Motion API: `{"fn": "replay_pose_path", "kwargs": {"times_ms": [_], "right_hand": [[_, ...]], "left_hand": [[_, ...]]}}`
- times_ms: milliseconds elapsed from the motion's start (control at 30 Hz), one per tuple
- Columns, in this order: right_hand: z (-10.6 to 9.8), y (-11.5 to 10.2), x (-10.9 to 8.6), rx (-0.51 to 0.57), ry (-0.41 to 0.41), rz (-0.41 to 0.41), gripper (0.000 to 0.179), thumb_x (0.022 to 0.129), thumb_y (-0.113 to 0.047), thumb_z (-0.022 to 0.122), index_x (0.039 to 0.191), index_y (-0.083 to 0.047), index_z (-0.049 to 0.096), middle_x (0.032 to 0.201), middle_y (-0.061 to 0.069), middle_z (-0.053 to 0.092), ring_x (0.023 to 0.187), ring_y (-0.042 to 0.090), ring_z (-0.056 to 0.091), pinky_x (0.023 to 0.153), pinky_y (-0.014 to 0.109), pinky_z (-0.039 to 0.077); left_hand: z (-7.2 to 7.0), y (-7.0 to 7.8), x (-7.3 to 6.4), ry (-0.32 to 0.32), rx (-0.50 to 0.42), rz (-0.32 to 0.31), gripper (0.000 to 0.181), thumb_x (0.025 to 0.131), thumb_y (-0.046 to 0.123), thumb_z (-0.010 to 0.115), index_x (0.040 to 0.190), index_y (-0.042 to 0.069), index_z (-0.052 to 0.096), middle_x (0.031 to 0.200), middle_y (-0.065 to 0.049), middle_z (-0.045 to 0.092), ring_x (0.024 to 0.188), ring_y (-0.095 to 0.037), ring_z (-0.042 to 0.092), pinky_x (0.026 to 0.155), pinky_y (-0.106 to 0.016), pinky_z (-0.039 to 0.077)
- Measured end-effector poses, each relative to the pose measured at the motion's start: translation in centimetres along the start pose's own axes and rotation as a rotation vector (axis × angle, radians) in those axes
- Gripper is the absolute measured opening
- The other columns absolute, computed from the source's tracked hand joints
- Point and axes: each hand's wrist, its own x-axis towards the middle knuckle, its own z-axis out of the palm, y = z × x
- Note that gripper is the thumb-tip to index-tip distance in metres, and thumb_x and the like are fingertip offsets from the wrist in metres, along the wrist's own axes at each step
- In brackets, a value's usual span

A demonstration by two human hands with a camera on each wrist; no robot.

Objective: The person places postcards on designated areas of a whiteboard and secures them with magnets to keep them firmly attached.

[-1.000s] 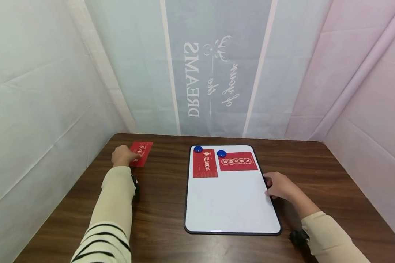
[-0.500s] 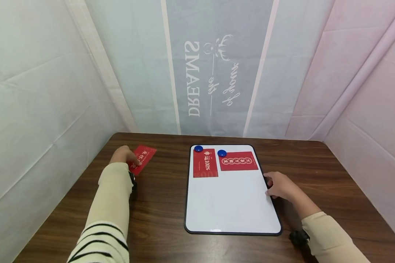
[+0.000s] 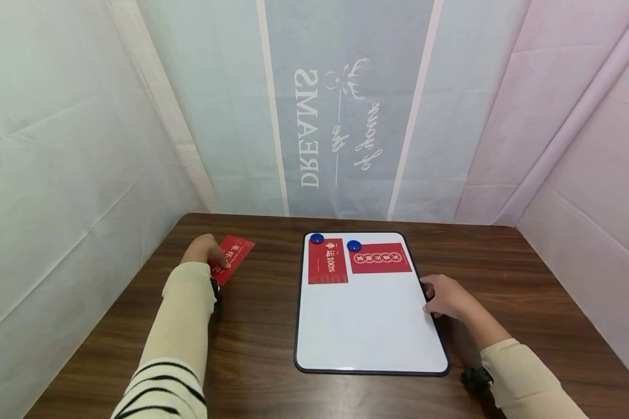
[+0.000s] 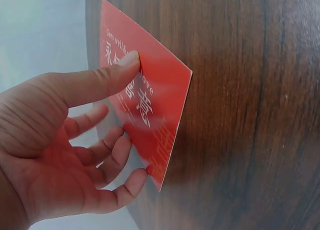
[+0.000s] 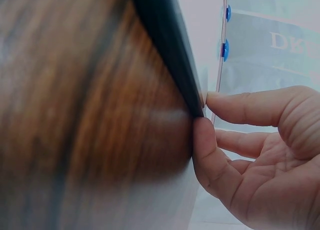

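At the table's left, my left hand [image 3: 205, 251] pinches a red card [image 3: 237, 255] with white lettering. The left wrist view has the thumb on the card's printed face [image 4: 165, 90], while the other fingers curl at its edge, some tips hidden behind it. My right hand [image 3: 445, 295] holds the right edge of a black-framed whiteboard [image 3: 367, 326] between thumb and index finger, as the right wrist view confirms. Two more red cards lie on the board: an upright one [image 3: 320, 267] at upper left and a sideways one [image 3: 381, 262] at upper right.
A blue round magnet [image 3: 317, 238] sits at the top of the upright card, and a second blue magnet [image 3: 353, 245] at the sideways card's left corner. Fabric walls enclose the dark wooden table [image 3: 257, 326] at the back and both sides.
The left hand has drawn its red card slightly right and nearer, and the card has turned to lie more slanted. The right hand and whiteboard stay in place.
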Motion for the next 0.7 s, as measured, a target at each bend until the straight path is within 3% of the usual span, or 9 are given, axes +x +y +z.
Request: {"fn": "replay_pose_path", "kwargs": {"times_ms": [200,333,533,700], "right_hand": [[0.03,0.05,-0.01,0.003,-0.002,0.01,0.069,0.077,0.002,0.079,0.134,0.017,0.042,0.094,0.018,0.057,0.065,0.021,0.059,0.064,0.037,0.057],[-0.09,-0.07,0.01,0.01,0.001,0.011,0.069,0.078,0.002,0.078,0.135,0.017,0.042,0.094,0.019,0.056,0.064,0.021,0.059,0.063,0.036,0.057],[-0.06,-0.17,-0.02,0.031,-0.001,0.015,0.069,0.078,0.003,0.078,0.135,0.017,0.041,0.095,0.02,0.056,0.066,0.021,0.059,0.064,0.036,0.058],[0.01,-0.16,-0.09,0.043,-0.002,0.021,0.069,0.077,0.004,0.078,0.135,0.017,0.041,0.095,0.02,0.056,0.067,0.022,0.06,0.064,0.037,0.058]], "left_hand": [[0.28,0.17,-0.5,-0.019,-0.059,-0.022,0.079,0.078,0.021,0.082,0.134,-0.013,0.038,0.117,-0.027,0.05,0.104,-0.038,0.051,0.086,-0.047,0.051],[0.44,0.13,-0.54,0.006,-0.044,-0.002,0.08,0.076,0.023,0.083,0.133,-0.012,0.04,0.117,-0.028,0.05,0.107,-0.04,0.051,0.088,-0.049,0.05],[0.62,0.06,-0.52,0.11,0.004,0.095,0.078,0.069,0.022,0.088,0.128,-0.007,0.047,0.116,-0.028,0.053,0.108,-0.043,0.049,0.09,-0.054,0.05],[0.37,0.54,-0.99,0.165,0.058,0.196,0.062,0.07,0.011,0.085,0.121,-0.007,0.053,0.11,-0.026,0.058,0.098,-0.039,0.057,0.082,-0.05,0.053]]}}
